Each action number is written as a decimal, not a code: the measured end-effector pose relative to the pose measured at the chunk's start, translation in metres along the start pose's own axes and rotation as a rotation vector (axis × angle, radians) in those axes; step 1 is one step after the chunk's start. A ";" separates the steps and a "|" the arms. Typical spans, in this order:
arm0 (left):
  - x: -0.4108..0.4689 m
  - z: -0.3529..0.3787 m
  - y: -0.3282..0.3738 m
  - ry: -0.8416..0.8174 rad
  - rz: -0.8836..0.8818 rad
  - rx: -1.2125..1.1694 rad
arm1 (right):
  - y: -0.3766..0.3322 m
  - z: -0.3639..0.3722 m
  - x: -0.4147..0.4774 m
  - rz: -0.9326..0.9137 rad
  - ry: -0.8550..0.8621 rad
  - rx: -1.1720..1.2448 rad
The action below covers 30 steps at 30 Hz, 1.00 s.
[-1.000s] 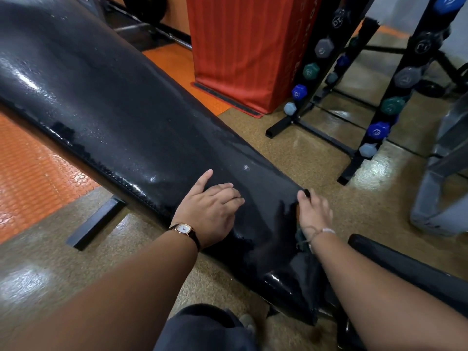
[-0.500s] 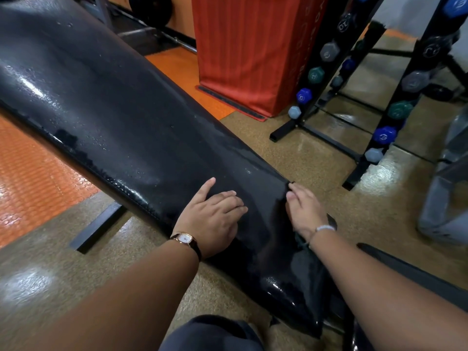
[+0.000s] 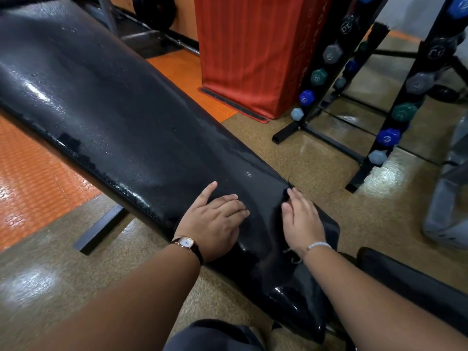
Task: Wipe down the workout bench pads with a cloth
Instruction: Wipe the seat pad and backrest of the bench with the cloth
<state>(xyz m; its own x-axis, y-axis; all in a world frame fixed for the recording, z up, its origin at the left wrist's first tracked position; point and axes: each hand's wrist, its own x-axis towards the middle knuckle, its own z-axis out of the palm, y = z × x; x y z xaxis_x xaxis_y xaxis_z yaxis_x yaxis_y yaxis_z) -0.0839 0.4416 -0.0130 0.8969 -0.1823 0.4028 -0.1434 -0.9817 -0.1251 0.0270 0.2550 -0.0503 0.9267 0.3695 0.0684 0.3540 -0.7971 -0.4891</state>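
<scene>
The left hand [image 3: 215, 221], wearing a wristwatch [image 3: 187, 242], rests on the wet black bench pad [image 3: 114, 110] with fingers loosely bent and thumb out, holding nothing. Just beside it, the right hand [image 3: 301, 221] lies flat, fingers straight, pressing a dark cloth [image 3: 329, 226] onto the pad's right edge. A dumbbell rack [image 3: 281, 135] stands beyond.

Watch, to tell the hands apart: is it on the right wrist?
No, the watch sits behind the left hand; the right hand wears a bracelet.
</scene>
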 end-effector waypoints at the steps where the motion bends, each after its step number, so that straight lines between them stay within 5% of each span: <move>1: 0.000 0.000 0.000 -0.002 0.000 -0.002 | 0.008 0.000 -0.001 0.000 -0.003 -0.021; 6: 0.000 0.000 -0.001 -0.015 0.000 0.002 | 0.011 -0.006 0.052 0.372 -0.159 -0.017; 13: -0.001 -0.001 -0.001 0.004 -0.002 -0.019 | 0.015 0.000 -0.016 -0.052 -0.051 -0.047; 18: -0.001 -0.001 -0.001 -0.036 -0.005 -0.005 | 0.015 -0.005 0.033 0.273 -0.115 -0.058; 24: -0.001 -0.003 0.000 -0.037 -0.004 -0.011 | -0.001 -0.004 -0.004 -0.099 -0.036 0.009; 30: -0.001 -0.001 -0.002 -0.024 -0.001 -0.006 | 0.018 -0.011 0.031 0.183 -0.103 -0.026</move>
<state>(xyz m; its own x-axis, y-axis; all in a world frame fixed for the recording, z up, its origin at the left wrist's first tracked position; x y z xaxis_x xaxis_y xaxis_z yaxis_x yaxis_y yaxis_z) -0.0847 0.4432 -0.0121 0.9067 -0.1801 0.3813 -0.1449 -0.9822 -0.1194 0.0635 0.2468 -0.0477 0.9584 0.2636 -0.1095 0.1856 -0.8670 -0.4625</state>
